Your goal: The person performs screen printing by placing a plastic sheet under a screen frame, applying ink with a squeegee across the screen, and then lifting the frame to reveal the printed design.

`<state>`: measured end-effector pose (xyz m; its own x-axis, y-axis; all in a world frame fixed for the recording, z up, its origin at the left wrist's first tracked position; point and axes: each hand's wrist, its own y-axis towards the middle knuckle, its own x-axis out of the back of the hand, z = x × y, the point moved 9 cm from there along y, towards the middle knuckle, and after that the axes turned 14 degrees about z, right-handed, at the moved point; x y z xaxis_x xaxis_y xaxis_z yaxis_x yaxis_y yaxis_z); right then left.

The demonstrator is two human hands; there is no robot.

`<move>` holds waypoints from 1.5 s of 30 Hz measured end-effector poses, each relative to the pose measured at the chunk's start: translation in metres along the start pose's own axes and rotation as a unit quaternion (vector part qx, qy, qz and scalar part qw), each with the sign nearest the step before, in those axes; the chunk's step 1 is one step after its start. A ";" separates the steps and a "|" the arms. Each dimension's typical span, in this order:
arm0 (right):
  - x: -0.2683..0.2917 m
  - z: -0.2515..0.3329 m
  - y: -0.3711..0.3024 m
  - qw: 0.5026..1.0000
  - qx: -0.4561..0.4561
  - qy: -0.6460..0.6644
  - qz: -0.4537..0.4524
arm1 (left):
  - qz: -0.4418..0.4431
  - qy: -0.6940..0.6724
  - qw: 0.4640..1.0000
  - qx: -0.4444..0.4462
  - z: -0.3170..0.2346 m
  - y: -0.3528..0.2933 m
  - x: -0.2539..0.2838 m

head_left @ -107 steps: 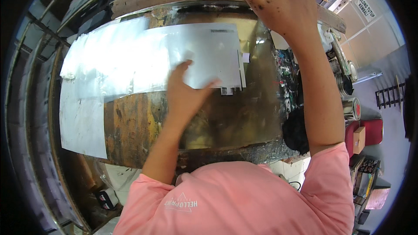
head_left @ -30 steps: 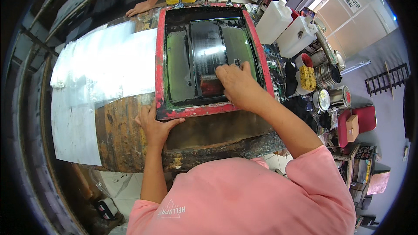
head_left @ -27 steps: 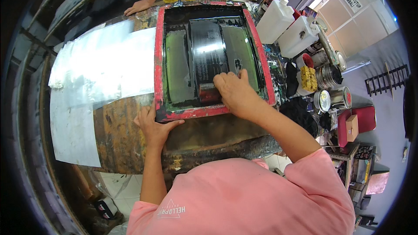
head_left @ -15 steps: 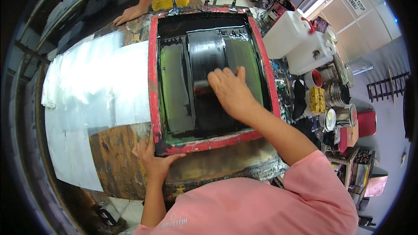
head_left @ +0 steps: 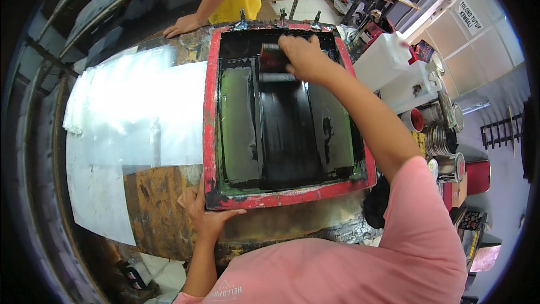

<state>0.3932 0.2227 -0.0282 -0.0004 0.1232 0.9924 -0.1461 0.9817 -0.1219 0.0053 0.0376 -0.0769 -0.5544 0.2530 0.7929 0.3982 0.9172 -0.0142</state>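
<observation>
A screen printing frame (head_left: 211, 118) with red, ink-stained edges lies on a worn table. Black ink coats the middle strip of its mesh (head_left: 289, 141), between greenish-grey side areas. Near the far end of the mesh, my right hand (head_left: 308, 61) is closed around a squeegee (head_left: 271, 59); motion blurs its lower edge. My left hand (head_left: 206, 220) grips the near left corner of the frame, its thumb along the near edge and its fingers bent at the left side.
White sheets (head_left: 135, 112) cover the table's left part. Several metal clamps (head_left: 282, 18) stand along the frame's far edge. Another person's hand (head_left: 183, 25) rests on the far table edge. White jerrycans (head_left: 382, 59), paint cans (head_left: 450, 166) and other containers crowd the right side.
My right hand has pushed the squeegee away from me, from mid-mesh toward the far end. My left hand stays at the corner. The whole view has shifted slightly.
</observation>
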 end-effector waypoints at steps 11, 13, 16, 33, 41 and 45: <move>0.111 0.166 -0.252 0.991 0.001 -0.013 -0.132 | -0.135 -0.399 0.905 -0.062 -0.053 0.009 0.052; 0.146 0.145 -0.239 0.980 -0.027 -0.018 -0.195 | -0.156 -0.417 0.888 -0.114 -0.088 0.037 0.081; 0.213 0.131 -0.218 0.950 0.004 -0.049 -0.307 | -0.205 -0.367 0.858 -0.296 -0.092 0.065 0.102; 0.269 0.102 -0.185 0.964 -0.021 0.034 -0.263 | -0.065 0.106 0.990 -0.065 -0.070 0.095 0.025; 0.263 0.111 -0.183 0.960 -0.037 0.057 -0.271 | -0.214 -0.011 0.974 0.073 0.043 0.066 0.090; 0.270 0.121 -0.184 0.957 -0.078 0.081 -0.269 | -0.262 0.057 0.962 0.048 0.102 0.036 0.134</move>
<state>0.3001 0.0578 0.2646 0.1894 -0.3966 0.8983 0.0665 0.9179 0.3912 -0.1289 0.1361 -0.0332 -0.5744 -0.2825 0.7683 0.0127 0.9354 0.3534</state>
